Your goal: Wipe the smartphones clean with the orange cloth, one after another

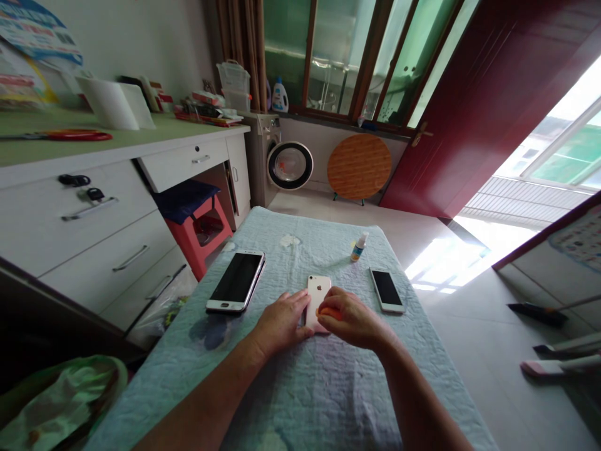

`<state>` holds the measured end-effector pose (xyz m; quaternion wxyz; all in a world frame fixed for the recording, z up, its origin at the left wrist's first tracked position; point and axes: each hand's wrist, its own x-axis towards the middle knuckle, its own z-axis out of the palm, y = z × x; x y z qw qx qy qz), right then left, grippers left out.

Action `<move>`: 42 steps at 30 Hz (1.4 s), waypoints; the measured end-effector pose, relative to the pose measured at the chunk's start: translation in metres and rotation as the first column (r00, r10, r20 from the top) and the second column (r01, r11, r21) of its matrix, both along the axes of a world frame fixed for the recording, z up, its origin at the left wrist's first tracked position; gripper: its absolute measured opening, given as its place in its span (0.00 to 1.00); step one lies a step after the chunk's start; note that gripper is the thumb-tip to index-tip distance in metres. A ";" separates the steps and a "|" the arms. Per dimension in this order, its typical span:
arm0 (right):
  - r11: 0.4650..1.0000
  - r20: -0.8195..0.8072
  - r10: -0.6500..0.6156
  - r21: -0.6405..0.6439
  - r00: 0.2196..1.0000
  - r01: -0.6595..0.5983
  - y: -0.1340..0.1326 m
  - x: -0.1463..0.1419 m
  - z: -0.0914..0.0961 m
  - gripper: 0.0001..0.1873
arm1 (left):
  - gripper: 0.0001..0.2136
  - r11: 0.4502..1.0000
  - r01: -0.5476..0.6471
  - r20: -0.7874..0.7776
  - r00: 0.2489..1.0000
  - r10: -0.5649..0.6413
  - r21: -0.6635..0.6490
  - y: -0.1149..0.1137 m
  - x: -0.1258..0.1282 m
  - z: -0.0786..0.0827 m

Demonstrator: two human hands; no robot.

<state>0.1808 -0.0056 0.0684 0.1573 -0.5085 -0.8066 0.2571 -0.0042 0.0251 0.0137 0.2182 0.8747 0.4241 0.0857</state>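
A light gold-pink smartphone (319,286) lies back side up on the cloth-covered table, its camera end away from me. My left hand (284,315) rests along the phone's left edge, fingers stretched out and the thumb at its lower end. On the phone's back, my right hand (350,318) is closed around a small orange piece (330,312), mostly hidden by the fingers; it may be a cloth or sponge. A larger white phone (237,281) lies screen up to the left. Over on the right is a smaller white phone (387,290), also screen up.
A small spray bottle (359,247) stands beyond the phones on the quilted blue cloth (319,241). Along the left runs a white drawer cabinet (117,250) with a red stool (200,238) beside it. A waste bin (117,376) stands at lower left.
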 end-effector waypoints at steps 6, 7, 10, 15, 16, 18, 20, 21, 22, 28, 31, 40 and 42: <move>0.999 0.077 -0.040 -0.011 0.996 0.041 0.003 -0.006 -0.020 0.16 | 0.28 1.000 0.011 0.010 1.000 -0.011 0.003 0.000 -0.002 0.001; 0.999 0.073 -0.032 -0.025 0.997 0.034 0.004 -0.005 -0.021 0.13 | 0.28 1.000 0.015 0.016 1.000 -0.015 0.005 0.000 -0.003 0.001; 0.995 0.047 0.030 -0.097 0.998 -0.026 0.004 0.000 -0.021 0.10 | 0.29 1.000 0.021 0.022 1.000 -0.021 -0.002 0.001 -0.002 0.002; 0.957 0.023 0.116 -0.270 0.993 -0.106 0.004 0.011 -0.022 0.07 | 0.28 1.000 0.009 0.001 1.000 -0.009 -0.021 0.002 -0.001 0.003; 0.952 0.027 0.120 -0.286 0.992 -0.107 0.004 0.013 -0.022 0.07 | 0.28 1.000 0.006 -0.005 1.000 -0.006 -0.024 0.001 -0.001 0.002; 0.949 0.039 0.124 -0.298 0.991 -0.107 0.004 0.016 -0.022 0.06 | 0.28 1.000 -0.002 -0.011 1.000 0.002 -0.027 0.001 -0.001 0.002; 0.956 0.064 0.113 -0.280 0.992 -0.091 0.003 0.016 -0.023 0.06 | 0.25 1.000 -0.008 -0.007 1.000 0.008 -0.025 0.001 0.000 0.002; 0.965 0.084 0.096 -0.254 0.992 -0.072 0.003 0.015 -0.023 0.05 | 0.23 1.000 -0.011 -0.002 1.000 0.011 -0.026 0.001 0.000 0.002; 0.975 0.108 0.074 -0.217 0.991 -0.049 0.002 0.014 -0.024 0.05 | 0.21 0.999 -0.014 0.003 1.000 0.014 -0.029 0.002 0.000 0.002; 0.997 0.192 0.051 -0.072 0.980 -0.038 -0.003 -0.001 -0.031 0.07 | 0.18 0.999 -0.036 0.003 0.999 0.036 -0.038 0.002 0.000 0.001; 0.998 0.217 0.055 -0.038 0.975 -0.048 -0.005 -0.009 -0.034 0.05 | 0.18 0.999 -0.032 -0.001 1.000 0.032 -0.032 0.002 0.000 0.000; 0.999 0.197 0.032 0.036 0.980 -0.040 -0.008 -0.028 -0.036 0.08 | 0.18 1.000 -0.020 0.027 0.999 0.020 -0.018 0.002 -0.001 -0.001; 1.000 0.245 0.011 0.004 0.969 -0.012 -0.007 -0.026 -0.033 0.07 | 0.18 0.999 -0.023 0.027 0.999 0.024 -0.027 0.002 -0.001 -0.001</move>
